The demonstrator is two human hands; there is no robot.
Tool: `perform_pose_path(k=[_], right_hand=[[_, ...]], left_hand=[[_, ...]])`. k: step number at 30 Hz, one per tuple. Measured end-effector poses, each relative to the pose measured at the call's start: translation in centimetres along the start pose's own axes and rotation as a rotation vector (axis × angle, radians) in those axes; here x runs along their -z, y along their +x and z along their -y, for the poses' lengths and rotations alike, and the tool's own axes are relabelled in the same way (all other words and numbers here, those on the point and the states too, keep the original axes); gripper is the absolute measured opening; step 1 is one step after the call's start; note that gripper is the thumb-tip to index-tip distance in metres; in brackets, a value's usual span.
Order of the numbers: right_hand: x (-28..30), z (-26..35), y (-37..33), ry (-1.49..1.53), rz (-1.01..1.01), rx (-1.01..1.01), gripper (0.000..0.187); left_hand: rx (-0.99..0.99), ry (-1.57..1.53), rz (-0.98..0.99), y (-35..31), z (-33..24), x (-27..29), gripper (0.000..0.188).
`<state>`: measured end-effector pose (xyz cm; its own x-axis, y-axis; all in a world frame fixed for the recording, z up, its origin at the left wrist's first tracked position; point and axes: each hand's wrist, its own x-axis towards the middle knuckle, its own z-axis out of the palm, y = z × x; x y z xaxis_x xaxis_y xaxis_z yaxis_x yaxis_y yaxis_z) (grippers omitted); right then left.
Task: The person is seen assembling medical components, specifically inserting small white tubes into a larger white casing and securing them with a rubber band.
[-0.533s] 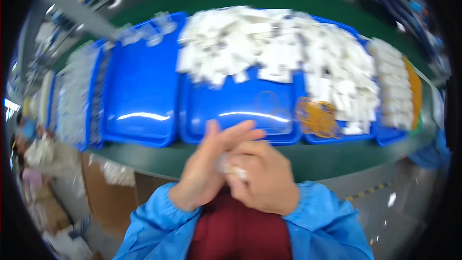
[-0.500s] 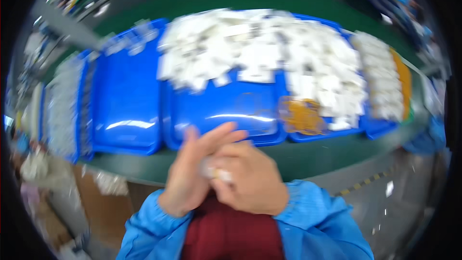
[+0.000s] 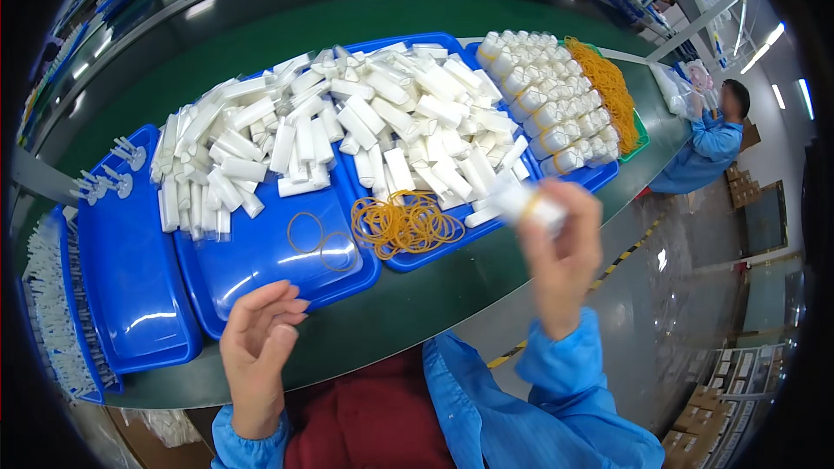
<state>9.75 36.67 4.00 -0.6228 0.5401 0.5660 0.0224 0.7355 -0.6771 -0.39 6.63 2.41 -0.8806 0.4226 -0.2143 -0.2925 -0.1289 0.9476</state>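
My right hand is raised at the right, its fingers closed on a blurred bundle of white wrapped pieces with a yellowish band around it. Nothing is in my left hand; its fingers are apart and slightly curled, just in front of the middle blue tray. Two single rubber bands lie on that tray. A loose heap of tan rubber bands sits at the near end of the blue tray to its right. Behind them are piled many white pieces in clear wrappers.
Rows of banded white bundles fill a tray at the far right, beside a green tray of rubber bands. At the left, a blue tray holds several clear plastic parts. A person in blue is at the far right.
My hands, together around a small white thing before, are now apart. The right has moved right with the bundle; the left has moved left and lower. The view has turned to the right.
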Motion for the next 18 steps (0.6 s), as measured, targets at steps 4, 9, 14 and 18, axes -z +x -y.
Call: perform_pose_path(k=[4, 9, 14, 18], right_hand=[[6.7, -7.3, 2.5, -0.278, -0.322, -0.153, 0.041], [13.7, -17.2, 4.3, -0.523, -0.286, -0.285, 0.046], [13.7, -20.7, 7.9, -0.641, -0.179, -0.169, 0.045], [13.2, -20.5, 9.0, -0.549, -0.102, -0.168, 0.045]], left_hand=[[-0.003, 0.061, -0.123, -0.4, -0.2, 1.2, 0.038], [0.017, 0.078, -0.111, -0.2, -0.5, 0.9, 0.034], [-0.008, 0.065, -0.069, 0.3, -0.6, 0.0, 0.029], [-0.010, 0.081, -0.068, 0.1, -0.6, 0.0, 0.027]])
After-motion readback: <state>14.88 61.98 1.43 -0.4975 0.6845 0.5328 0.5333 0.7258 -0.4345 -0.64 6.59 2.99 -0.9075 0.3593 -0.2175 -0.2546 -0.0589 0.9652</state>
